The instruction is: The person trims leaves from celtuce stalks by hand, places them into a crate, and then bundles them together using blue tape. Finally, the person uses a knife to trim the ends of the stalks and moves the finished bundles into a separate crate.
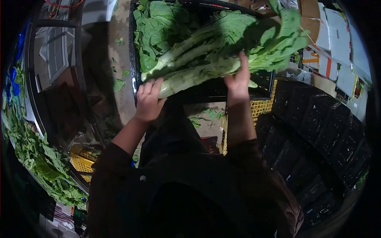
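A stalk of stem lettuce [186, 82], thick and pale green with broad leaves at its right end, lies across the near side of a black crate [134, 75]. My left hand [148, 104] is closed over the cut base of the stalk. Farther right, my right hand [239, 78] grips the same stalk just below its leaves, thumb up along the near side. More stem lettuce [174, 53] lies behind it in the crate, with leaves [158, 25] heaped in the far left corner. The leafy end is blurred.
Stacked black crates [317, 119] stand at the right. A yellow crate [262, 107] is under the crate's near right corner, another yellow crate [81, 160] at lower left. Leafy greens [47, 170] pile along the left edge. Leaf scraps [118, 84] litter the floor.
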Demonstrator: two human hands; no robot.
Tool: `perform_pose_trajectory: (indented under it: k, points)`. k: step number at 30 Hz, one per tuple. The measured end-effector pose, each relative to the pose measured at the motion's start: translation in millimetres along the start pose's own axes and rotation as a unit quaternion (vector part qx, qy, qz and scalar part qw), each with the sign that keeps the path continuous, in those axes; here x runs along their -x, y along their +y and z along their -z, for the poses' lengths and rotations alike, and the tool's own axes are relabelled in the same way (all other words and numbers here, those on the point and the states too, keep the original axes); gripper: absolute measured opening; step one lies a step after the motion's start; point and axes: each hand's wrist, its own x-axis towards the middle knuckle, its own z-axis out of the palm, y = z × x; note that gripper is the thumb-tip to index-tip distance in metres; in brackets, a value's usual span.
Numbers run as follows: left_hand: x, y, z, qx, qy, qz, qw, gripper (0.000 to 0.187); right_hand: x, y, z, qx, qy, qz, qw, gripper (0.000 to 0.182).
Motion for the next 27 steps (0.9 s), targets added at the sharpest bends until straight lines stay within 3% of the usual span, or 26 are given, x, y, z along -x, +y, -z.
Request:
perform_pose_trajectory:
  k: [1,3,4,6,7,9,10,12,13,15,16,17,18,19,20,21,22,24,25,27]
  points:
    - [-2.3,2.0,3.4,0.055,-0.019,-0.005,0.998,0.067,12.2,-14.3,-14.4,0.036,0.047,0.052,0.997,0.044]
    - [-2.6,8.5,2.4,0.123,-0.047,-0.024,0.991,0.065,36.1,-49.0,-51.9,0.038,-0.027,0.147,0.988,0.045]
    - [-2.9,14.0,1.8,0.123,-0.046,-0.019,0.991,0.065,47.1,-71.6,-64.3,0.115,-0.032,0.202,0.972,0.04]
    - [-3.8,20.5,3.2,0.125,-0.043,0.008,0.991,0.064,44.6,-115.8,-78.0,0.18,-0.142,0.28,0.932,0.034]
    - [-2.3,16.5,3.1,0.125,-0.042,0.011,0.991,0.064,45.8,-132.6,-87.3,0.251,-0.155,0.35,0.889,0.036]
    - [2.8,7.1,2.7,0.087,0.016,-0.002,0.996,0.064,35.0,-160.6,-90.3,0.358,-0.246,0.383,0.815,0.039]
    - [4.6,5.2,6.3,0.068,0.021,0.024,0.997,0.061,36.0,-169.8,-97.2,0.513,-0.191,0.383,0.744,0.035]
    - [9.3,-4.6,9.9,0.09,0.026,0.066,0.993,0.06,52.1,-162.8,-112.3,0.643,-0.19,0.386,0.634,0.037]
    - [9.2,-9.2,12.2,0.112,0.032,0.106,0.988,0.059,39.7,-157.5,-109.3,0.658,-0.237,0.353,0.621,0.038]
    - [8.1,-14.9,19.0,0.098,0.059,0.143,0.983,0.055,47.3,-133.6,-117.8,0.735,-0.267,0.315,0.538,0.043]
    - [7.2,-21.6,26.2,0.216,0.031,0.213,0.953,0.053,54.3,-115.5,-123.8,0.806,-0.23,0.281,0.468,0.051]
    - [8.5,-29.0,32.1,0.33,0.002,0.277,0.902,0.05,54.9,-102.8,-120.9,0.814,-0.255,0.232,0.468,0.053]
    - [13.2,-40.2,38.6,0.39,-0.041,0.284,0.875,0.041,53.5,-90.3,-114.8,0.82,-0.279,0.181,0.466,0.056]
    - [14.7,-41.9,50.7,0.305,-0.021,0.264,0.915,0.04,52.5,-75.9,-110.6,0.82,-0.279,0.181,0.466,0.056]
    - [16.7,-44.4,63.0,0.216,-0.002,0.242,0.946,0.039,50.9,-61.0,-106.4,0.844,-0.288,0.17,0.418,0.059]
    - [27.8,-77.6,35.5,0.627,0.088,0.27,0.726,0.035,47.5,-49.3,-101.8,0.866,-0.296,0.16,0.37,0.062]
    - [27.3,-77.1,38.2,0.626,0.091,0.269,0.726,0.035,40.7,-39.2,-95.9,0.865,-0.298,0.162,0.369,0.062]
    - [29.8,-76.7,44.2,0.689,0.119,0.287,0.655,0.033,34.3,-22.6,-89.6,0.87,-0.321,0.165,0.336,0.068]
    - [30.4,-79.2,44.9,0.688,0.121,0.287,0.655,0.033,34.3,-18.8,-91.9,0.869,-0.323,0.166,0.336,0.068]
    - [25.1,-78.6,48.1,0.795,0.143,0.304,0.504,0.036,34.7,-14.3,-99.2,0.873,-0.307,0.175,0.335,0.068]
